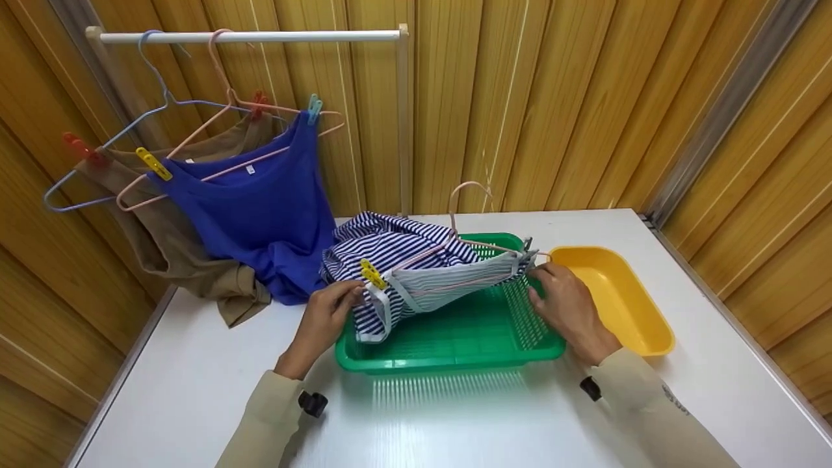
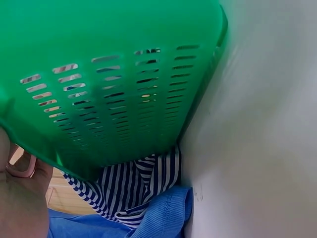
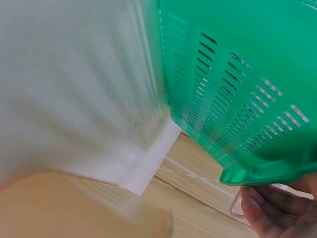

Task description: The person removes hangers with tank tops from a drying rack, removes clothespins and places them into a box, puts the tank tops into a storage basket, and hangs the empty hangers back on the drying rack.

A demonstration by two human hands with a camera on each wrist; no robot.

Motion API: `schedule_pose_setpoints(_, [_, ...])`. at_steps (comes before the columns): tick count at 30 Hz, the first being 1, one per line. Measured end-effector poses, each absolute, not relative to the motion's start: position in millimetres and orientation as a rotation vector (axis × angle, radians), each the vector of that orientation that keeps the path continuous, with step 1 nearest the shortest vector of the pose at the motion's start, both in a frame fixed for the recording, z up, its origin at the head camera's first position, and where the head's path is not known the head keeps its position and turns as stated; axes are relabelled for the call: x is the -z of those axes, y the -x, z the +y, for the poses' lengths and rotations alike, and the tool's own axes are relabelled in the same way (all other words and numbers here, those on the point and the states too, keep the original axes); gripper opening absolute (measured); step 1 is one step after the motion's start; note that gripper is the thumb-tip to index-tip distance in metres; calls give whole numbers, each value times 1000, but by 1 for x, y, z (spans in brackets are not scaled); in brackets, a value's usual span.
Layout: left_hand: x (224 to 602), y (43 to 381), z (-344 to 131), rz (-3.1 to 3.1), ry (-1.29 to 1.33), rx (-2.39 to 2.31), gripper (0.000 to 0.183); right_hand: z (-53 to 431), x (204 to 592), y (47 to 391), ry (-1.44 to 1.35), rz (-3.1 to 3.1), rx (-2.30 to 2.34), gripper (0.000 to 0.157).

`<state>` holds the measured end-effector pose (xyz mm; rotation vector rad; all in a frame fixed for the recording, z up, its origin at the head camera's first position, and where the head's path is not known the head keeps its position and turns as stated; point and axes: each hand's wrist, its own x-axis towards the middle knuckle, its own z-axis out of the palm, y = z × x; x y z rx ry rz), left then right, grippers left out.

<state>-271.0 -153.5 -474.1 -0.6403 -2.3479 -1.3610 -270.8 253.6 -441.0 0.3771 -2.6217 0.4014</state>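
A striped navy-and-white garment (image 1: 396,240) lies on a pink hanger (image 1: 470,184) over the green basket (image 1: 448,365), its far part draped past the rim. A yellow clothespin (image 1: 372,274) clips its left end and a grey clothespin (image 1: 528,253) its right. With thumb and fingers, my left hand (image 1: 322,322) pinches the hanger's left end; the pink loop (image 2: 22,168) shows beside it in the left wrist view. At the other end, the curled fingers of my right hand (image 1: 569,309) hold the hanger near the grey clothespin, their grip partly hidden.
A yellow tray (image 1: 640,305) stands right of the basket on the white table (image 1: 455,429). At the back left, a rack (image 1: 260,37) carries a blue top (image 1: 253,214) and a brown garment (image 1: 156,227) on hangers. Wood-look panels (image 1: 552,97) enclose the table.
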Motion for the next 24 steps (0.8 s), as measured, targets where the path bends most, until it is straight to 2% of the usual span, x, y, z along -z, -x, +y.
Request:
schedule_pose_setpoints(4, [473, 270, -154, -2354, 637, 1360, 21, 253, 429, 268, -423, -2412, -474, 15])
schedule_pose_setpoints(6, [473, 269, -153, -2347, 639, 1363, 20, 253, 420, 269, -457, -2338, -529, 12])
schedule_pose_setpoints(15, [474, 271, -153, -2321, 653, 1355, 20, 267, 388, 290, -484, -2695, -653, 43])
schedule_pose_setpoints(24, [476, 269, -155, -2309, 644, 1362, 20, 270, 385, 299, -595, -2825, -786, 44])
